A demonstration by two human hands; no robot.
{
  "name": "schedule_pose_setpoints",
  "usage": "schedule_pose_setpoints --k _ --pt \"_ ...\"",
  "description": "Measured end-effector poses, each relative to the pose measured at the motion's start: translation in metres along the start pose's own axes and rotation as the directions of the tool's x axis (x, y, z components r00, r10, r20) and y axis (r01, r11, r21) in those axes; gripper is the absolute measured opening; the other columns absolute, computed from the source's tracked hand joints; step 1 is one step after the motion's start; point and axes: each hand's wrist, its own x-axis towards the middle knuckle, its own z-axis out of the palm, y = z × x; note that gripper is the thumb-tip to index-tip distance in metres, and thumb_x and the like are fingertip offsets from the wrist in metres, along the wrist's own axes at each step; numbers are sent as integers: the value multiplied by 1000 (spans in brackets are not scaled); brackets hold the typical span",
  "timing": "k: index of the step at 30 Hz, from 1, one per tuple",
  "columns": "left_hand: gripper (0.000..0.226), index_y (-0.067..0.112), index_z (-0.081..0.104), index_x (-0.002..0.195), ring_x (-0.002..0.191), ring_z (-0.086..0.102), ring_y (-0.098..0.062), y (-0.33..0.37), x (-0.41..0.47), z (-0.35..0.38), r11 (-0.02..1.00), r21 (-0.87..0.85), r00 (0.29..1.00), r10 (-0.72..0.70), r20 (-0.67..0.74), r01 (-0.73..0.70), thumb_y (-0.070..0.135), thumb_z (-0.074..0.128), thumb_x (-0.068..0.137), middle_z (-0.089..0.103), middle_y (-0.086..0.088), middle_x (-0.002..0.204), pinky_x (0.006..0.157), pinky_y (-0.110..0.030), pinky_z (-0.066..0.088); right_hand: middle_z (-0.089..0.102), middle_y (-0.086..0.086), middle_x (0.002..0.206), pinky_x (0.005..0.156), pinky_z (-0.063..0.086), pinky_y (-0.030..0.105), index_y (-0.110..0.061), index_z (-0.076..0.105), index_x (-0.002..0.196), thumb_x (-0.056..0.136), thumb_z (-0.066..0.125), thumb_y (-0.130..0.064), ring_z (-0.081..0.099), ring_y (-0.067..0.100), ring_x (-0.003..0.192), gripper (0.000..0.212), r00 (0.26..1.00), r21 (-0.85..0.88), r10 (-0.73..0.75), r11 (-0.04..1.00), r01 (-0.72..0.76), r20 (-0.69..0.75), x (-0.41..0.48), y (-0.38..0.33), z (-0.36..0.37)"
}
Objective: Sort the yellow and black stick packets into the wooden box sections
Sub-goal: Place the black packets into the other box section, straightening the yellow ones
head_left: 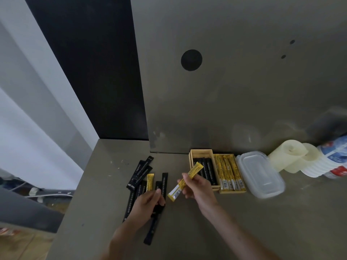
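Observation:
A wooden box [201, 152] with two sections stands against the wall; its left section holds black stick packets [207, 169], its right section yellow ones [228, 171]. My right hand [197, 186] holds a yellow stick packet [185, 182] in the air just left of the box. My left hand [145, 205] rests on the loose pile of black packets [139, 173] on the counter, fingers closed on a black stick packet [153, 224]. One yellow packet [150, 182] lies among the loose black ones.
A clear plastic lidded container [261, 173] sits right of the box. Beyond it lie pale rolls [289, 154] and a stack of cups with a labelled wrapper [332, 160]. The counter's left edge [75, 188] drops off beside the pile.

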Motion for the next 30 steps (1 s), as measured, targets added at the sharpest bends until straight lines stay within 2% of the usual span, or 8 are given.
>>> schedule_pose_setpoints --k 6,10,13,16,19,21,23,30 --pt "42 15 72 77 80 66 -11 -3 3 2 1000 -12 999 24 -26 -24 35 44 102 72 -1 83 83 -27 50 76 20 101 46 46 25 -7 61 115 103 51 -30 64 15 57 28 996 167 17 986 -2 -90 4 -13 -33" --pt "40 17 71 79 82 67 -12 -5 4 1 999 29 999 32 -14 -32 33 45 103 72 2 82 83 -27 50 73 9 80 41 35 22 -6 58 122 108 39 -30 49 10 43 34 971 227 34 974 21 -236 11 -17 -73" --pt "39 15 70 79 82 67 -11 -4 3 2 998 48 999 39 -12 -38 31 45 104 72 4 82 82 -24 50 69 7 75 37 30 19 -6 58 125 109 35 -34 41 7 37 39 938 168 18 985 43 -345 19 -26 -105" --pt "39 13 70 78 80 66 -10 -2 2 2 997 60 999 44 -27 -43 29 46 104 71 7 81 80 -25 49 69 11 82 39 35 18 -12 60 124 109 34 -36 44 4 39 39 925 7 -16 1000 20 -379 19 -34 -130" --pt "38 13 70 78 80 66 -10 -1 2 2 996 72 999 48 -19 -47 28 46 104 71 7 80 80 -24 50 63 17 88 39 44 17 -8 60 124 108 35 -36 57 1 44 41 941 -41 -3 999 -12 -339 16 -32 -147" --pt "37 14 70 79 80 67 -10 1 2 2 996 77 999 45 -16 -44 28 46 104 71 8 80 79 -22 50 66 19 93 51 55 23 -10 63 124 107 39 -38 70 11 66 41 949 -79 17 996 -44 -314 14 -27 -151" --pt "37 15 70 78 80 67 -9 2 1 2 996 81 999 48 -22 -46 28 47 104 71 9 80 77 -18 49 68 15 88 64 60 32 -12 66 122 105 42 -38 69 22 79 39 952 -110 5 993 -41 -307 14 -23 -149" --pt "37 15 71 79 80 67 -8 0 2 3 997 72 1000 16 -20 -15 30 47 103 72 8 81 81 -21 49 68 13 80 66 58 38 -11 70 113 105 45 -36 68 23 75 36 940 -141 -44 990 -4 -340 12 -22 -144"
